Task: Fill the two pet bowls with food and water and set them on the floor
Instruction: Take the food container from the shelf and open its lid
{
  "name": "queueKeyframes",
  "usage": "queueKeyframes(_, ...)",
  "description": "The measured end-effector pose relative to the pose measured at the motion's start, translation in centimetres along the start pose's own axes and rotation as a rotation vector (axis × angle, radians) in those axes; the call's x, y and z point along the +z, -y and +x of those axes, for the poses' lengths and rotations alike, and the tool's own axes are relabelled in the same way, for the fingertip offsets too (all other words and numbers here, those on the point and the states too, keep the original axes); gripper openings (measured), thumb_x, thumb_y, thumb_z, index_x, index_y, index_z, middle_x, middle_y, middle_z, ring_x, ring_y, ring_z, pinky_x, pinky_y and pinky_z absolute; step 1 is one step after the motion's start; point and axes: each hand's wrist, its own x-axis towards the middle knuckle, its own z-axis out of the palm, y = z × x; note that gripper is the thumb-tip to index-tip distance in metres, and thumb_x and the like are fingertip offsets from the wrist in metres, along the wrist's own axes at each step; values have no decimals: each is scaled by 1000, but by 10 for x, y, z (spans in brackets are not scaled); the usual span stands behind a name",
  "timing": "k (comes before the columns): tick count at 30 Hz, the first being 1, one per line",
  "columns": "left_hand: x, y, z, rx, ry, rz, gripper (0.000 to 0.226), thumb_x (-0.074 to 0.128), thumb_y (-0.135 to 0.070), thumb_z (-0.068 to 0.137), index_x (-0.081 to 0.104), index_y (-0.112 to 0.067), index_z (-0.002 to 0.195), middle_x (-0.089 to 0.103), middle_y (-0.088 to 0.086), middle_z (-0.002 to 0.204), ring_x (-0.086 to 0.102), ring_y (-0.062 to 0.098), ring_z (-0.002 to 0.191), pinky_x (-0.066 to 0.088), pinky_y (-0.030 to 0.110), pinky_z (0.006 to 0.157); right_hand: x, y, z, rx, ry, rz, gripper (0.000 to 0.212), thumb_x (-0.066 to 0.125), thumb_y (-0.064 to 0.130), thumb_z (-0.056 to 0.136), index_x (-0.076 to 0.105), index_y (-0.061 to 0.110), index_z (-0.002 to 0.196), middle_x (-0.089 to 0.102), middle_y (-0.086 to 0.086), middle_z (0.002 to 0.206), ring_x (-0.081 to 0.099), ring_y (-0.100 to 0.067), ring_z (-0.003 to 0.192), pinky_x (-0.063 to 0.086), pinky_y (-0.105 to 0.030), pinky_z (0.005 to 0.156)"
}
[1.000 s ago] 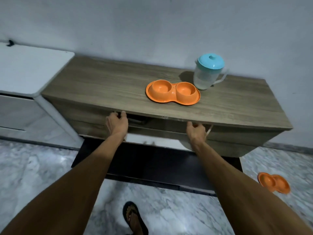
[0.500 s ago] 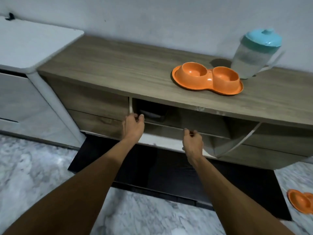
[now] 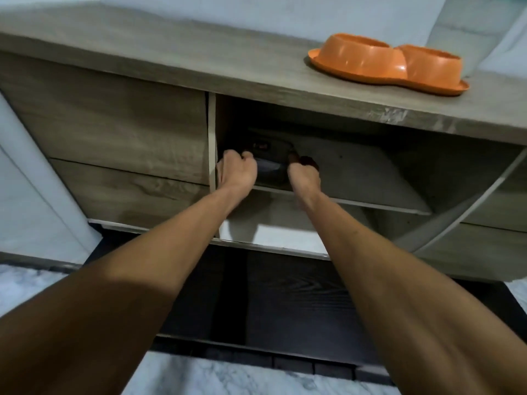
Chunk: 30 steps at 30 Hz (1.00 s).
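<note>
An orange double pet bowl (image 3: 387, 65) sits on the wooden cabinet top (image 3: 171, 58) at the upper right. Behind it stands the clear jug (image 3: 470, 32), cut off by the frame's top. Both my hands reach into the open cabinet compartment. My left hand (image 3: 236, 172) and my right hand (image 3: 303, 175) curl their fingers round the two ends of a dark bag (image 3: 271, 166) lying on the inner shelf (image 3: 356, 183). The bag's far part is lost in shadow.
The cabinet's flap door (image 3: 285, 295) hangs open and low in front of me, dark inside. Shut drawer fronts (image 3: 114, 132) are at the left. A white unit (image 3: 28, 195) stands at the far left. Marble floor (image 3: 228, 377) lies below.
The flap door has dropped fully open. Both hands left its edge and went into the compartment, taking hold of the dark bag. My view came lower and closer.
</note>
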Motion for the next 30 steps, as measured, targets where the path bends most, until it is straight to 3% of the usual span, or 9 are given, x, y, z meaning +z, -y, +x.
queueKeyframes(6, 8, 2, 7, -29, -77, -64, 34, 42, -23, 101, 54, 1, 122, 59, 19, 122, 57, 32, 110, 37, 28, 79, 15, -2, 18, -53, 28, -63, 42, 46, 38, 101, 56, 12, 131, 61, -14, 129, 57, -33, 116, 45, -40, 103)
queueKeyframes(12, 8, -1, -4, -122, -48, -174, 26, 50, -28, 99, 58, -6, 111, 59, 10, 99, 60, 26, 99, 41, 30, 71, -9, -13, 9, 99, 27, 90, 46, 54, 28, 90, 56, 7, 130, 63, -16, 125, 60, -33, 113, 47, -47, 105)
queueKeyframes(15, 1, -15, -28, -186, -42, -175, 26, 54, -28, 98, 58, -8, 113, 55, 6, 98, 54, 21, 92, 39, 26, 71, -28, -20, -13, 127, 31, 135, 46, 54, 35, 85, 60, 9, 123, 65, -13, 121, 62, -30, 111, 48, -48, 103)
queueKeyframes(18, -12, -36, -60, -239, -55, -164, 28, 58, -26, 97, 57, -4, 116, 59, 11, 103, 52, 21, 90, 38, 28, 76, -47, -11, -47, 130, 18, 167, 9, 53, 27, 91, 61, 22, 90, 66, -3, 92, 61, -20, 85, 50, -43, 83)
queueKeyframes(19, -18, -43, -71, -260, -56, -151, 28, 59, -25, 96, 57, -4, 114, 61, 12, 104, 54, 23, 90, 39, 28, 76, -55, -3, -60, 148, 20, 177, 10, 52, 21, 93, 59, 21, 86, 64, 0, 85, 57, -18, 78, 47, -39, 75)
queueKeyframes(24, -58, -80, -139, -371, -41, -100, 16, 61, -21, 94, 57, -7, 98, 64, 17, 103, 61, 31, 92, 46, 31, 75, -104, 34, -134, 234, 69, 181, 12, 51, 18, 96, 63, 17, 98, 67, -5, 94, 59, -20, 82, 47, -33, 76)
queueKeyframes(26, -76, -101, -167, -428, -52, -81, 17, 61, -23, 95, 58, -7, 101, 61, 13, 99, 56, 25, 85, 42, 29, 71, -122, 55, -161, 258, 98, 172, 13, 50, 16, 97, 62, 18, 95, 67, -5, 95, 60, -20, 84, 50, -36, 80)
queueKeyframes(30, -105, -145, -204, -451, -78, -58, 25, 63, -25, 93, 62, -3, 106, 65, 15, 99, 56, 24, 81, 39, 26, 63, -153, 98, -195, 263, 151, 146, 20, 48, 16, 98, 63, 14, 110, 68, -10, 109, 64, -24, 98, 52, -43, 94)
